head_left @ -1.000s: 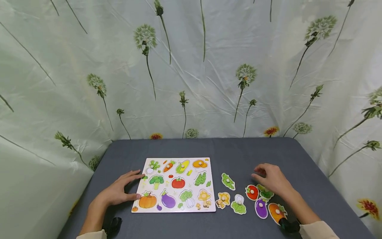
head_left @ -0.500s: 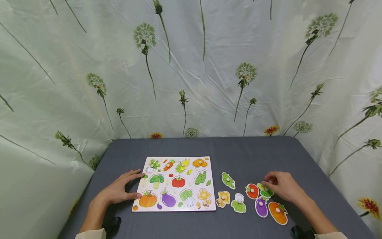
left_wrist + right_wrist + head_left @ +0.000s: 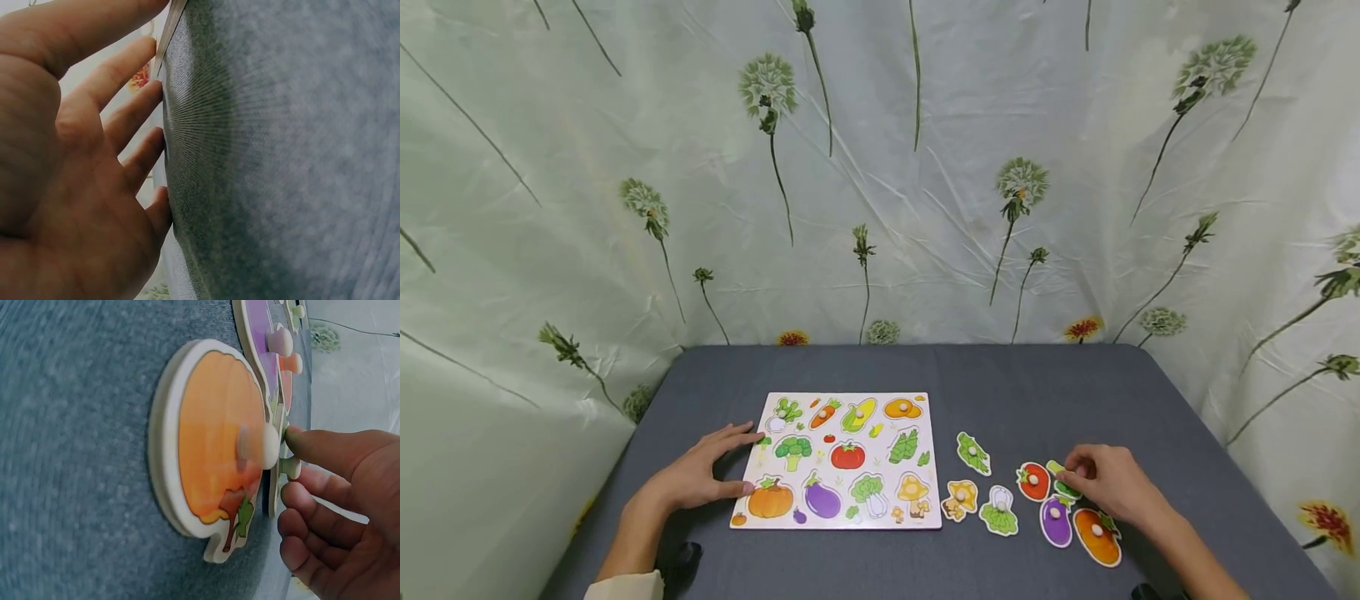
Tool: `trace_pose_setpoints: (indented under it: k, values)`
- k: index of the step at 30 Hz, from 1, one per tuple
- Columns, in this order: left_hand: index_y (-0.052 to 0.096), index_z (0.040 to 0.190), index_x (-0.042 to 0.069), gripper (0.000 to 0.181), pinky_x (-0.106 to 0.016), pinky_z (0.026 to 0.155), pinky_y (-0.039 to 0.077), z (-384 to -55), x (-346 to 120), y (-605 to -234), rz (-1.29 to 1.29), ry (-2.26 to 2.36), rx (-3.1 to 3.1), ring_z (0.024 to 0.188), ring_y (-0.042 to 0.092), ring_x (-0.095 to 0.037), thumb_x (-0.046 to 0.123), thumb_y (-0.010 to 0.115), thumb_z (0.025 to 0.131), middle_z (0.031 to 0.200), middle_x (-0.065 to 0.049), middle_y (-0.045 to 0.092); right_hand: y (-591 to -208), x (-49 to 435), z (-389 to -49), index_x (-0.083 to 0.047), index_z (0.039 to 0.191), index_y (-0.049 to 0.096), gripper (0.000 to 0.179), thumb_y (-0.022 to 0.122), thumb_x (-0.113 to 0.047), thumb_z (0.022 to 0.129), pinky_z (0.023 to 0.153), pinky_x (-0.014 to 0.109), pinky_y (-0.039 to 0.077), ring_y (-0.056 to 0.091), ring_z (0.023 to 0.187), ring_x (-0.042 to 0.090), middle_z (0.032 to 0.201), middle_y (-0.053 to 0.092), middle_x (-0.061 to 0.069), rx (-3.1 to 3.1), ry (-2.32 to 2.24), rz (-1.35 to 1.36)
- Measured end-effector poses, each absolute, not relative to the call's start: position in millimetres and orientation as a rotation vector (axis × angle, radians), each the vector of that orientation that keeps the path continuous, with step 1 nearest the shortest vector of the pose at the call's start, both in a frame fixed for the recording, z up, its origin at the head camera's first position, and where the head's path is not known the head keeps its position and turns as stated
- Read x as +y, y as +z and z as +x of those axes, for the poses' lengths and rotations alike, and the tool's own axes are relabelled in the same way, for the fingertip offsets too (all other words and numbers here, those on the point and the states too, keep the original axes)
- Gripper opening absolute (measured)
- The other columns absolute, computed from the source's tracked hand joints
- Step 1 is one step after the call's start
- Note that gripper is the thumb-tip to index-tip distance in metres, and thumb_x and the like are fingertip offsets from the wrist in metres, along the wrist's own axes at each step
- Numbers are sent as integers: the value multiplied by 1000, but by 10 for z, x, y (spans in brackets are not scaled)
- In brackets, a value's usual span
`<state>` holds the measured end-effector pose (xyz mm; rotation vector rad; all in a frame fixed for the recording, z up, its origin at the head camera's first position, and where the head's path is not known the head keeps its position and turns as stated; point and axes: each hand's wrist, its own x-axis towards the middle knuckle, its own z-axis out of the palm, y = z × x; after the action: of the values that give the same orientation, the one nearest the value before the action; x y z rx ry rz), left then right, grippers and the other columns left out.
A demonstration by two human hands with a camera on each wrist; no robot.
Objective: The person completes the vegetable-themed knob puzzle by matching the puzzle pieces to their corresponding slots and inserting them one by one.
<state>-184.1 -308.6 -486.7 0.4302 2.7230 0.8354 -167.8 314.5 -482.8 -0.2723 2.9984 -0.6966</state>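
My left hand (image 3: 700, 475) rests with spread fingers on the left edge of a white vegetable puzzle board (image 3: 842, 492). In the left wrist view the left fingers (image 3: 128, 115) are nearly straight along the board's edge. My right hand (image 3: 1108, 479) pinches the knob of a green broccoli puzzle piece (image 3: 1067, 490), mostly hidden under the fingers. In the right wrist view thumb and fingertips are round its green knob (image 3: 290, 467), low over the table. Beside it lie a tomato piece (image 3: 1033, 482), an eggplant piece (image 3: 1056, 523) and a pumpkin piece (image 3: 1096, 537).
Between board and right hand lie a pea pod piece (image 3: 973, 454), a mushroom piece (image 3: 961, 500) and a cabbage piece (image 3: 999, 512). Knobbed carrot (image 3: 824, 415) and corn (image 3: 859, 417) pieces sit in the board's top row. A flowered curtain (image 3: 880, 183) hangs behind the grey table (image 3: 850, 367).
My right hand came down and toward me onto the broccoli piece and took its knob. The piece has turned slightly, its stalk now at upper left. The left hand has stayed put.
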Motion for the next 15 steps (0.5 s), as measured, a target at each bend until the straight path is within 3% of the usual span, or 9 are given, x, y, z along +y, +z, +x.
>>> trace_pose_setpoints:
  k: [5,15]
  values:
    - [53,151,18,80,-83,109,19,-1841,-3085,-4855,451,841,2722,150,19,-59,44,83,82,165,-22,35,-4809,3161,-1638,-18,79,69,22,82,-34,87,56,23,37,45,59,5,66,56,-9,3017,-677,-231]
    - [53,151,18,81,-82,113,13,-1851,-3089,-4869,449,855,2716,151,18,-58,43,83,81,165,-22,35,-4840,3174,-1649,-14,89,76,7,80,-20,89,60,22,46,49,64,0,74,64,-10,3058,-710,-283]
